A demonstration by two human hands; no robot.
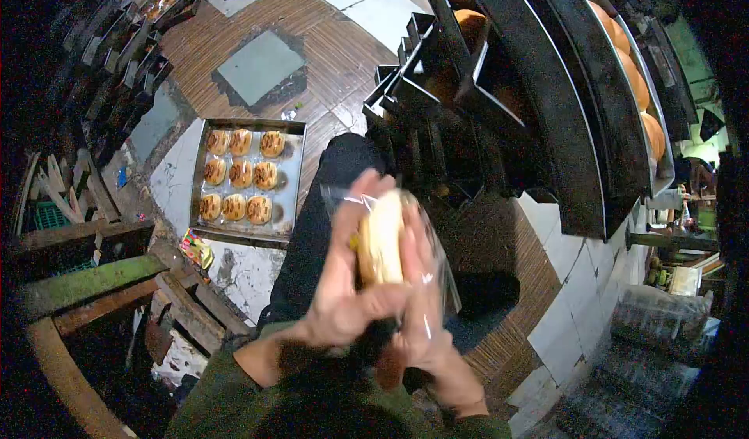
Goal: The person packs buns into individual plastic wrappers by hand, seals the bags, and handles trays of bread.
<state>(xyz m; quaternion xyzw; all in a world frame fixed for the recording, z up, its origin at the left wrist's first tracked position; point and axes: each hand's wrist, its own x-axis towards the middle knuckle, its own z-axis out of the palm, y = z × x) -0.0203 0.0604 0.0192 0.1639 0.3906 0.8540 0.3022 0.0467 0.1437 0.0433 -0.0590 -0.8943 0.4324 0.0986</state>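
Observation:
In front of my body I hold a pale bread bun between both palms. My left hand presses along its left side, the thumb crossing its lower end. My right hand is closed against the bun's right side, slightly blurred. Clear plastic wrap shows around the bun and beyond my right fingers; how far it covers the bun I cannot tell. To the left on the floor, a metal tray bears several browned buns in rows, with a shiny wrapping.
Tall stacks of dark metal trays stand close on my right, some with round buns. Old wooden frames are at the left. A colourful packet lies by the tray. Clear plastic packs sit at the lower right.

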